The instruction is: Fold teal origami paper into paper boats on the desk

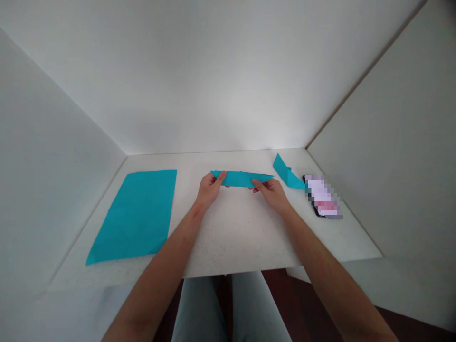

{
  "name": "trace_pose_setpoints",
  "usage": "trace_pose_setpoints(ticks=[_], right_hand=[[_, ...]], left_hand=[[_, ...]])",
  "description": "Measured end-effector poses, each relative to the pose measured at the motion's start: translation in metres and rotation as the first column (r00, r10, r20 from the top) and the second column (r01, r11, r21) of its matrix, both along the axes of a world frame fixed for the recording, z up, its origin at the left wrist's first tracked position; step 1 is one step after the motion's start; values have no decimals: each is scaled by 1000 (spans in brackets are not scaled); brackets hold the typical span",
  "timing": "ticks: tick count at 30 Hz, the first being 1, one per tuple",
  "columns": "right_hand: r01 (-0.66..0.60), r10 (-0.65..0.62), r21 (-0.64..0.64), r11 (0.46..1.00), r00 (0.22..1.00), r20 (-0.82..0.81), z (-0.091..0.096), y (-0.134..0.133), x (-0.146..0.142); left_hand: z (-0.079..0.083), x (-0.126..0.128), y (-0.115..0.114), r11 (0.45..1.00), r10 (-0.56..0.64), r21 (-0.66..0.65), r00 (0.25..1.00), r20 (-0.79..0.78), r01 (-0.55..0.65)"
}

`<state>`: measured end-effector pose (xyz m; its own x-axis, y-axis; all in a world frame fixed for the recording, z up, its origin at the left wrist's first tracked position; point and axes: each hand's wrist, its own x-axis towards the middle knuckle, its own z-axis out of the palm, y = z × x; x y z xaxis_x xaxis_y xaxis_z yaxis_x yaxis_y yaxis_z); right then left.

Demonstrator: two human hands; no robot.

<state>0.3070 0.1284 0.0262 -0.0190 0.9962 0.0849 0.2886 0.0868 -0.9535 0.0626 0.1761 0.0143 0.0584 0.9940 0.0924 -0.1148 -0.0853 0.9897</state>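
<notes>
Pinching a folded teal paper strip at mid-frame, the left hand and right hand grip it between thumbs and fingers; a slackened grip could let the fold spring open. A flat teal sheet lies left on the white table, with a folded teal piece and pixelated phone right, between white walls.
</notes>
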Motion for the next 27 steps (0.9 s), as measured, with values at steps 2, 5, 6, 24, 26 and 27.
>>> trace_pose_setpoints(ticks=[2, 5, 6, 24, 26, 27], right_hand=[[0, 3, -30, 1000, 996, 88, -1, -12, 1], [63, -51, -54, 997, 979, 196, -5, -36, 1], [81, -64, -64, 995, 971, 231, -7, -45, 2], [-182, 43, 85, 980, 602, 798, -1, -149, -45], [-183, 81, 33, 983, 581, 810, -3, -150, -43], [-179, 84, 24, 983, 570, 817, -3, -150, -40]], left_hand=[[1, -8, 3, 995, 78, 67, 996, -32, -76], [5, -20, -4, 955, 266, 156, 960, -83, -251], [7, -22, -13, 920, 365, 196, 925, -105, -340], [-17, 18, -165, 866, 126, 173, 130, -983, 470], [-16, 13, -166, 867, 105, 163, 147, -984, 470], [-16, 10, -168, 870, 99, 162, 157, -983, 465]])
